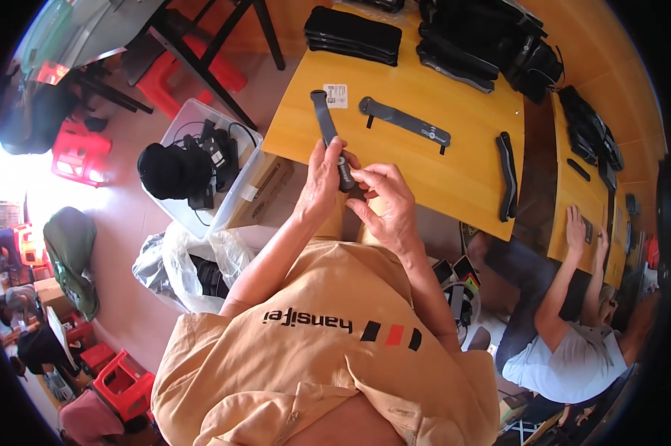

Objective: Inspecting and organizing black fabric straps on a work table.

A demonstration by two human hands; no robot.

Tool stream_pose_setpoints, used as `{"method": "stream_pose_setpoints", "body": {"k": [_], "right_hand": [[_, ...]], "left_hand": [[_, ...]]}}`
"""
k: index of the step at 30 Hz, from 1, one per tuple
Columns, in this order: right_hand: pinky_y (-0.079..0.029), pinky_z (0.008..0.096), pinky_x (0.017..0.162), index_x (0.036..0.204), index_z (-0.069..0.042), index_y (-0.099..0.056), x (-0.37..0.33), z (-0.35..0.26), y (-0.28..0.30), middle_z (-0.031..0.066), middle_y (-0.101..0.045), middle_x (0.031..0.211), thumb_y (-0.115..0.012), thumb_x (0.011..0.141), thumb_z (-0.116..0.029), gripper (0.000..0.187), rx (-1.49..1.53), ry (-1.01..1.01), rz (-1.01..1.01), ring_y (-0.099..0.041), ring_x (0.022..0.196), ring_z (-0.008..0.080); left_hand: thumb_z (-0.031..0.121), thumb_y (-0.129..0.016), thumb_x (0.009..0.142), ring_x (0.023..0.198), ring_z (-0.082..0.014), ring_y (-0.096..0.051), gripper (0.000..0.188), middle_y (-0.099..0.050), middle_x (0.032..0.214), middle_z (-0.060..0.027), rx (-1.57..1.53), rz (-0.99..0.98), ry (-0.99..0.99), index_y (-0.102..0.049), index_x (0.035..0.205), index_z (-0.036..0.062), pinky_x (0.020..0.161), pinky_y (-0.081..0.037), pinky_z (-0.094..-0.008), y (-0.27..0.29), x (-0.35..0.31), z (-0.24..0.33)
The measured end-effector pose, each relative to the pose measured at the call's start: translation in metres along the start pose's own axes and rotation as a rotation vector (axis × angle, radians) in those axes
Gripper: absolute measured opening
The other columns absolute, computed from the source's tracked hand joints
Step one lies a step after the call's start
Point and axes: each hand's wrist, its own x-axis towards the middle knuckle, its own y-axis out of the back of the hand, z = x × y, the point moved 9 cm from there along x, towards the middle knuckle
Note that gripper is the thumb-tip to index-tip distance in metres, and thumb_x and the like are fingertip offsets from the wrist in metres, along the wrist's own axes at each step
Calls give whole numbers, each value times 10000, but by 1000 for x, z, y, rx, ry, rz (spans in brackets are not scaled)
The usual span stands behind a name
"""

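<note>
My left hand (322,182) is closed around a dark grey strap (323,119) with pale printing on it. The strap's far end, with a small loop, reaches out over the near left part of the yellow table (454,182). Curled at the strap's near end is my right hand (389,208), its fingertips against it and its thumb just below. A second grey strap (406,121) lies flat on the table, a short black tab at each end. Another dark strap (507,177), folded lengthwise, rests by the right edge. A white label (336,96) lies beside the held strap.
Stacked black straps (354,36) and a black bundle (525,44) occupy the table's far side. To the left stands a clear plastic bin (244,167) with black cables and gear. A plastic bag (183,260) sits below it. At right, a person (566,357) works at another table.
</note>
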Motion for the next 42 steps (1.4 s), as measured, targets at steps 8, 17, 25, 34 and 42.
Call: {"method": "stream_pose_setpoints", "body": {"k": [8,17,25,34,42], "right_hand": [[-524,310,636,1011,2,-629,-9,-7,18,104,-563,937,-717,681,44,343,-215,177,121,-625,749,216],[-497,263,615,972,12,-659,-10,13,43,97,-566,857,-673,711,73,268,27,70,167,-615,710,178],[-493,283,591,878,14,-658,0,-14,45,97,-609,799,-659,719,55,165,-235,136,32,-619,674,217],[-524,265,604,813,17,-654,3,-1,48,93,-635,790,-658,700,66,124,-43,-36,-53,-646,675,197],[-525,265,604,801,19,-635,-1,-2,46,89,-626,767,-653,694,70,120,-90,-15,-13,-644,675,201]], "left_hand": [[297,-465,947,679,-88,-586,301,-619,813,-49,-118,-223,205,-544,1032,19,556,-466,-193,-29,-19,-9],[169,-539,913,771,-98,-625,198,-626,874,-51,-218,-402,210,-554,1014,0,691,-556,-228,-44,-29,-1],[132,-585,887,767,-84,-625,160,-632,874,-37,-64,-353,155,-565,990,13,674,-555,-226,-41,-30,2],[153,-660,837,774,-81,-609,195,-623,858,-31,53,-377,74,-555,937,23,673,-534,-214,-43,-35,8],[116,-689,811,766,-82,-612,192,-632,855,-42,57,-363,3,-544,899,27,667,-539,-227,-45,-35,10]]}}
